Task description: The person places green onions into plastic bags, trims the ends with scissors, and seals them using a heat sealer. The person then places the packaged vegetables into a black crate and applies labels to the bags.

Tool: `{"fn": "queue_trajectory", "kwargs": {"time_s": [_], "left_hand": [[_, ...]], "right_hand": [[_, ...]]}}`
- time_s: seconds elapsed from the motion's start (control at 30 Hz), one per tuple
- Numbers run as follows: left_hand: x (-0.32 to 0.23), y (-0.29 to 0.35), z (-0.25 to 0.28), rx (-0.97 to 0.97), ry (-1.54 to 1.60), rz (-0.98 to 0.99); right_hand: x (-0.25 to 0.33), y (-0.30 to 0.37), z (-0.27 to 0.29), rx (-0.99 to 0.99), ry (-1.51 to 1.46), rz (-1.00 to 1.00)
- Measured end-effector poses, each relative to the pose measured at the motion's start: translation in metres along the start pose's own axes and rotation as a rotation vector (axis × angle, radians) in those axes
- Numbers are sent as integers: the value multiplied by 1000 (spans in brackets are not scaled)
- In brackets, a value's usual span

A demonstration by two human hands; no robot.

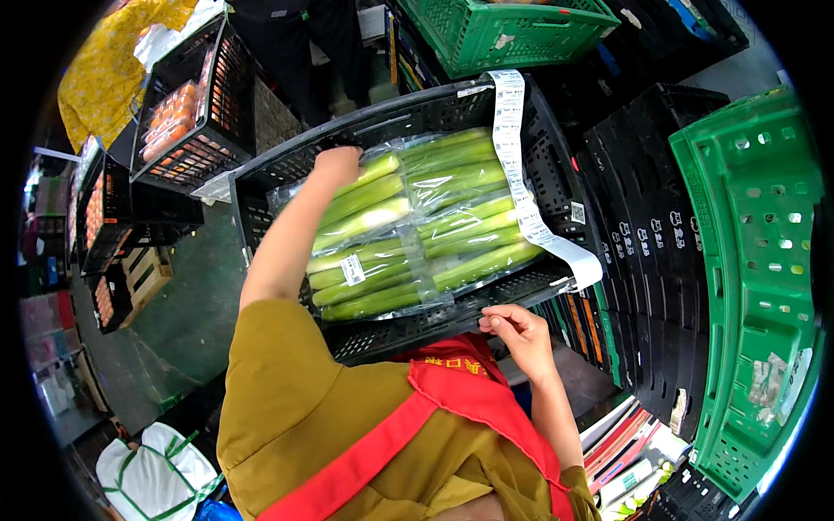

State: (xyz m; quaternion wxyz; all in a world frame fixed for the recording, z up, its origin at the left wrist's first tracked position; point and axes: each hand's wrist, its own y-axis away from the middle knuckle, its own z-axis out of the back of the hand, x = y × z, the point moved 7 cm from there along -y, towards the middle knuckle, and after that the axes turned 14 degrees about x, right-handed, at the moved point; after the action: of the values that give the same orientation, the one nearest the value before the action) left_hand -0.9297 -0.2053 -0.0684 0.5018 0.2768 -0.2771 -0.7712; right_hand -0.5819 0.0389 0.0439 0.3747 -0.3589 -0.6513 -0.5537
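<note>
A black plastic crate (347, 347) in front of me holds several clear bags of long green vegetable stalks (469, 178), celery-like, laid side by side. One bag at the near left carries a small white label (352, 270). My left hand (339, 164) reaches over the crate to the far left bag, its fingers curled down and partly hidden against the plastic. Beside the crate's near edge, my right hand (519, 336) has thumb and fingertips pinched together; anything between them is too small to tell. A long strip of white labels (521, 187) hangs across the crate's right side.
Black crates with packed orange-red produce (171, 119) stand at the left. A green crate (512, 36) is beyond mine, near a person's dark-trousered legs (300, 48). On the right rise stacked black crates (651, 226) and a large green crate (756, 286). A white bag (156, 469) lies lower left.
</note>
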Motion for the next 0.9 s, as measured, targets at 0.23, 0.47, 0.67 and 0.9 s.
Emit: {"fn": "queue_trajectory", "kwargs": {"time_s": [0.23,0.47,0.67,0.9], "left_hand": [[-103,19,-46,-465,-245,-152],[-117,4,-58,-242,-431,-55],[-129,7,-42,-328,-443,-112],[-127,-23,-66,-414,-272,-219]], "right_hand": [[17,-8,-2,-3,43,-2],[10,-13,2,-36,-42,-10],[13,-16,-1,-23,9,-47],[0,-14,4,-49,-59,-40]]}}
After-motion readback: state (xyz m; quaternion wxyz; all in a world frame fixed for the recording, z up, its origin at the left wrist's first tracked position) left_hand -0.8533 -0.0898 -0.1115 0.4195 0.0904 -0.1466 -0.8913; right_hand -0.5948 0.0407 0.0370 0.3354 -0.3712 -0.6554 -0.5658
